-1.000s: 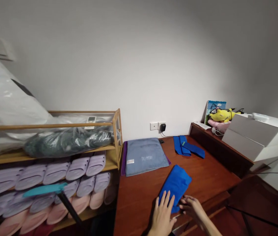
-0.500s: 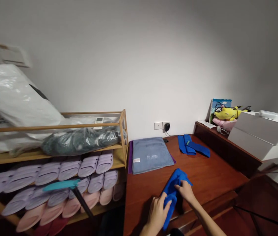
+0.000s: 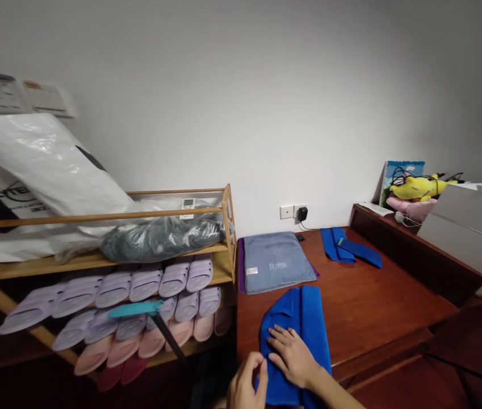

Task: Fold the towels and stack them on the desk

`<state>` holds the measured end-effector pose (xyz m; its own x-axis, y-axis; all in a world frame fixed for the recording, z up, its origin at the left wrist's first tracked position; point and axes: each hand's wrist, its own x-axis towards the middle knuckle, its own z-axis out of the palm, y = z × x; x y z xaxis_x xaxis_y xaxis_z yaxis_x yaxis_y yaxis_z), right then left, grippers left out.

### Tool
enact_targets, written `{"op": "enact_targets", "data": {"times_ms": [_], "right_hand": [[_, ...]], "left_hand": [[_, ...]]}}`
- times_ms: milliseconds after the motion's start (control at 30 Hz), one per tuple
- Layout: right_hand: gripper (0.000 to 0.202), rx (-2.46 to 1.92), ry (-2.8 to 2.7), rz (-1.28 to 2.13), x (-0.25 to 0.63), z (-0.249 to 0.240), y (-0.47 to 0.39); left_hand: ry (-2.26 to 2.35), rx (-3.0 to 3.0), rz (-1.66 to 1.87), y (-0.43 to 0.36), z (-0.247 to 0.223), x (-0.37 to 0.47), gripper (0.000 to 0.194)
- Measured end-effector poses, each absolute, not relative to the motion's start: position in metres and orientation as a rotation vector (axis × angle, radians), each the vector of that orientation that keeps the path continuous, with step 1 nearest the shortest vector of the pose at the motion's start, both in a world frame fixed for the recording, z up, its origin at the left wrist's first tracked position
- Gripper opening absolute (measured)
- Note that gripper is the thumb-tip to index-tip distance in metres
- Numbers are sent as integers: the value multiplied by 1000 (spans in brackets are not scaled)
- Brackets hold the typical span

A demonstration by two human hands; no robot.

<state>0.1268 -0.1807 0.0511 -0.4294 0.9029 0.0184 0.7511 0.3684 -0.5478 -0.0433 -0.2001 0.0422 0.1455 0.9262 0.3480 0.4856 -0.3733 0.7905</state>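
Note:
A bright blue cloth (image 3: 315, 324) lies spread on the near part of the reddish-brown wooden table, with a lengthwise fold down its right side and a turned corner at its far left. My right hand (image 3: 292, 357) rests flat on the cloth, fingers stretched out. At the cloth's near left edge, my left hand (image 3: 246, 386) is closed in a pinch on the fabric. Beyond it sits a folded grey-blue towel (image 3: 277, 261) on top of a purple cloth (image 3: 241, 267). Farther right lies a folded blue cloth strip (image 3: 343, 247), one end angled out.
To the left stands a wooden shoe rack (image 3: 229, 233) with lilac slippers (image 3: 145, 282), pink slippers (image 3: 124, 347) and plastic-wrapped items. A raised ledge (image 3: 415, 244) borders the table's right side, holding a yellow plush toy (image 3: 415, 187) and white drawers (image 3: 466, 221). A black plug (image 3: 302, 213) sits in the wall socket.
The bunched blue cloth is now spread out flat. My right hand has gone from gripping it to lying flat on it. The view has shifted slightly, moving the surroundings rightward.

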Motion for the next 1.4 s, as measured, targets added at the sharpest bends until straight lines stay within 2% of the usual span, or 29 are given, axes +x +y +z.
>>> {"op": "enact_targets", "data": {"times_ms": [133, 267, 367, 500, 700, 833, 1000, 1100, 1200, 1400], "right_hand": [[50, -1393, -2434, 588, 139, 49, -185], [49, -1790, -2225, 439, 171, 37, -193], [44, -1894, -2184, 381, 201, 32, -197], [38, -2002, -2138, 297, 248, 32, -199], [40, -2289, -1808, 107, 302, 30, -202], [45, -2066, -1747, -3, 253, 34, -203], [54, -1697, -1977, 477, 150, 25, -197], [57, -1708, -1970, 491, 134, 9, -191], [57, -1766, -2008, 326, 163, -4, -189], [52, -1963, -2113, 56, 284, -7, -201]], "left_hand": [[1198, 2279, 925, -170, 54, -12, 41], [1310, 2549, 532, -146, 26, 4, 49], [1400, 2623, 410, -143, 10, 0, 53], [1412, 2620, 403, -147, 8, -5, 53], [1535, 2579, 413, -154, 4, -11, 53], [1596, 2569, 414, -161, -3, -19, 53], [1645, 2573, 375, -167, -8, -28, 53], [1657, 2571, 371, -168, -8, -30, 53], [1643, 2574, 397, -169, -6, -29, 52], [1672, 2575, 459, -171, -4, -27, 52]]}}
